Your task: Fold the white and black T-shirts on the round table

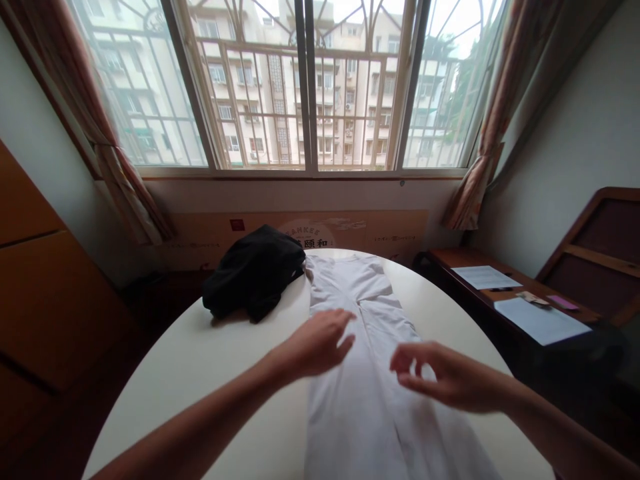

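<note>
A long white garment [345, 400], which looks like a pair of trousers, lies stretched lengthwise over the round table. Wrinkles run across its far part, and a seam line runs down its middle. My left hand [320, 343] hovers over the garment's left half, thumb apart from the fingers, with nothing in it. Above the right edge is my right hand [435, 373], its fingers loosely curled and a gap showing between thumb and fingers; it holds nothing. Slight blur covers both hands. A crumpled black cloth item [255, 273] rests on the table beyond my left hand.
The white round table [210, 380] stands before a barred window [310, 113]. A flat cardboard box [400, 233] leans under the sill. On the right, a low wooden table [445, 257] carries paper sheets [540, 320] and small items, next to a wooden chair back [595, 233].
</note>
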A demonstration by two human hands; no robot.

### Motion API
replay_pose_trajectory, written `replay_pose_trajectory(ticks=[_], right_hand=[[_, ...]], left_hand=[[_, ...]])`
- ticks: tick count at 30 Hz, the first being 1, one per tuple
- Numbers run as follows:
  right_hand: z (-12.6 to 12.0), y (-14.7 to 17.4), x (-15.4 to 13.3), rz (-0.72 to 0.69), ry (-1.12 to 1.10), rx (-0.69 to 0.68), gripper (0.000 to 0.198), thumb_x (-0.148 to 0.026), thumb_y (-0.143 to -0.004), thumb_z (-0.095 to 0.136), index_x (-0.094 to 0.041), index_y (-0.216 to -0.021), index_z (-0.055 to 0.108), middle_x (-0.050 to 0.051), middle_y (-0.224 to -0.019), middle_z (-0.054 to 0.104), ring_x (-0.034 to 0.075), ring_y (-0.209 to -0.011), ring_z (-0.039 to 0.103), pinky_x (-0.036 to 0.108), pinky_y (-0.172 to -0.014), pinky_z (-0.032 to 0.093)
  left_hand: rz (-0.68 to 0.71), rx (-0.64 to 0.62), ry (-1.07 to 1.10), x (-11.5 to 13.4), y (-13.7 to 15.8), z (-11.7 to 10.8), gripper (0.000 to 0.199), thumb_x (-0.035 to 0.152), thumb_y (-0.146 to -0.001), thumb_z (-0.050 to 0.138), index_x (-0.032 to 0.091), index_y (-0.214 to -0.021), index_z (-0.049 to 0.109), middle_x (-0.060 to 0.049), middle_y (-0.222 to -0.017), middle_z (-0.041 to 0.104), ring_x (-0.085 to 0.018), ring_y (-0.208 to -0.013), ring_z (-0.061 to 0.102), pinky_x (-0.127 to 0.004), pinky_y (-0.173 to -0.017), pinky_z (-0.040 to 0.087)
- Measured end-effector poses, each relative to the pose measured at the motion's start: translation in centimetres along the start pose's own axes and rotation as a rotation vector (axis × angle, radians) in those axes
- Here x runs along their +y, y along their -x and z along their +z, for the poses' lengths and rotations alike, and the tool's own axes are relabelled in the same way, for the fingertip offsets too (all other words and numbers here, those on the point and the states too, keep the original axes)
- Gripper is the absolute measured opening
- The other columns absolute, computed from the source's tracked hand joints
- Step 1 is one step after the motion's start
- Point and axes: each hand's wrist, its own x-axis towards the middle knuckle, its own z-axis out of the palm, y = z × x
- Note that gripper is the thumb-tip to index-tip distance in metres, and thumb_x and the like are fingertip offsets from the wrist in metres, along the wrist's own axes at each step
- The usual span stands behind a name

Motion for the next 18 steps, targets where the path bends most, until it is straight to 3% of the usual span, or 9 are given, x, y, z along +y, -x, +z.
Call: replay_pose_trajectory(ticks=[1,3,6,8,11,14,16,18], right_hand=[[-0.6,-3.1,1.0,0.002,-0.008,0.023,0.026,-0.047,-0.101,0.061,-0.028,-0.112,0.076,0.005,-0.108,0.080,0.023,-0.095,0.076,0.036,-0.085,0.064],[-1.2,-9.3,3.3,0.012,0.049,0.110,0.037,-0.045,-0.102,0.057,-0.023,-0.128,0.072,0.011,-0.132,0.075,0.029,-0.119,0.072,0.045,-0.104,0.058],[-0.8,-16.6,7.4,0.168,0.269,0.168,0.056,-0.038,-0.102,0.057,-0.018,-0.154,0.057,0.016,-0.161,0.054,0.031,-0.151,0.048,0.045,-0.126,0.037],[-0.2,-19.6,9.8,0.302,0.384,0.131,0.061,-0.040,-0.106,0.051,-0.015,-0.161,0.049,0.017,-0.169,0.043,0.030,-0.160,0.034,0.044,-0.129,0.027],[0.3,-21.3,12.2,0.450,0.459,0.083,0.068,-0.053,-0.110,0.039,-0.019,-0.169,0.034,0.019,-0.177,0.024,0.033,-0.164,0.020,0.058,-0.130,0.017],[0.3,-21.4,12.9,0.534,0.491,0.043,0.072,-0.062,-0.111,0.029,-0.026,-0.173,0.021,0.018,-0.180,0.009,0.034,-0.166,0.008,0.069,-0.127,0.011],[0.1,-21.5,12.8,0.552,0.489,0.009,0.073,-0.063,-0.110,0.027,-0.028,-0.173,0.018,0.017,-0.180,0.008,0.034,-0.166,0.007,0.071,-0.125,0.010],[0.1,-22.0,12.4,0.578,0.497,0.013,0.075,-0.064,-0.109,0.027,-0.025,-0.173,0.021,0.019,-0.179,0.012,0.037,-0.165,0.009,0.073,-0.125,0.007]], left_hand=[[-0.054,0.095,-0.084,-1.8,-2.6,-0.3,0.047,0.033,-0.104,0.049,0.013,-0.144,0.060,-0.016,-0.147,0.065,-0.030,-0.139,0.060,-0.042,-0.119,0.044],[-0.238,0.108,-0.146,-5.6,-7.6,-0.4,0.051,0.039,-0.106,0.044,0.011,-0.145,0.059,-0.019,-0.152,0.062,-0.031,-0.144,0.056,-0.042,-0.119,0.043],[-0.506,0.060,-0.189,-10.8,-12.7,0.6,0.051,0.042,-0.109,0.034,0.015,-0.140,0.064,-0.019,-0.148,0.065,-0.033,-0.140,0.059,-0.045,-0.118,0.042],[-0.614,0.077,-0.202,-13.2,-14.4,1.5,0.054,0.041,-0.109,0.033,0.012,-0.147,0.059,-0.023,-0.157,0.056,-0.037,-0.148,0.051,-0.051,-0.122,0.035],[-0.737,0.120,-0.208,-15.3,-15.3,2.5,0.064,0.039,-0.107,0.037,0.004,-0.160,0.042,-0.028,-0.170,0.034,-0.040,-0.158,0.034,-0.051,-0.127,0.027],[-0.798,0.139,-0.207,-16.0,-16.4,2.7,0.070,0.037,-0.102,0.046,0.007,-0.165,0.035,-0.027,-0.171,0.033,-0.040,-0.156,0.037,-0.048,-0.127,0.028],[-0.793,0.172,-0.214,-15.7,-17.5,2.9,0.070,0.036,-0.102,0.045,0.011,-0.166,0.033,-0.024,-0.172,0.033,-0.041,-0.154,0.039,-0.050,-0.126,0.029],[-0.690,0.186,-0.230,-15.2,-18.6,3.4,0.067,0.040,-0.103,0.042,0.016,-0.166,0.036,-0.018,-0.175,0.030,-0.040,-0.158,0.032,-0.052,-0.128,0.023]])
